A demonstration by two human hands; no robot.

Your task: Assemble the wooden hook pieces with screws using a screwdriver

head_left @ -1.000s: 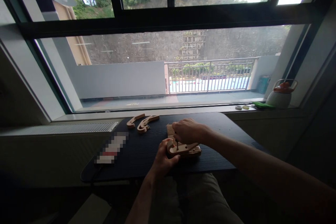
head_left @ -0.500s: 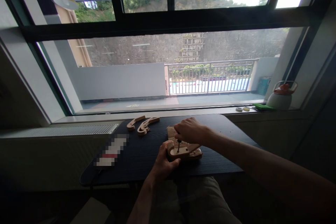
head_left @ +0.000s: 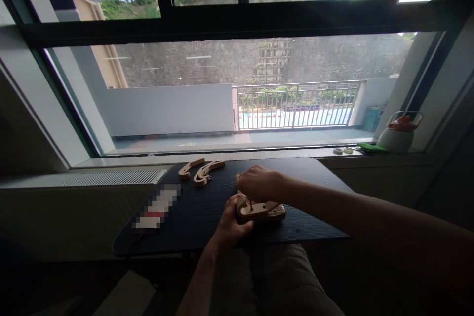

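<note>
A curved, hook-shaped wooden piece [head_left: 256,212] with a dark hole lies near the front of the dark table [head_left: 200,212]. My left hand [head_left: 228,221] grips its rounded left end, with the thumb along the near side. Closed over the piece is my right hand [head_left: 261,182], holding what looks like a screwdriver [head_left: 251,205]. Only the thin shaft shows, standing upright with its tip against the wood; my fingers hide the handle. A rough brown block [head_left: 280,213] sits under the piece, largely covered by hand and wood.
More curved wooden pieces [head_left: 208,173] lie at the table's back left. A blurred white and red item [head_left: 157,207] is at the left edge. On the windowsill stand a white pot with an orange lid [head_left: 398,136], a green item [head_left: 372,148] and small rolls [head_left: 342,150].
My right hand has turned and lowered slightly over the wooden piece, hiding more of the screwdriver and the block. My left hand keeps its grip. The whole view has shifted a little.
</note>
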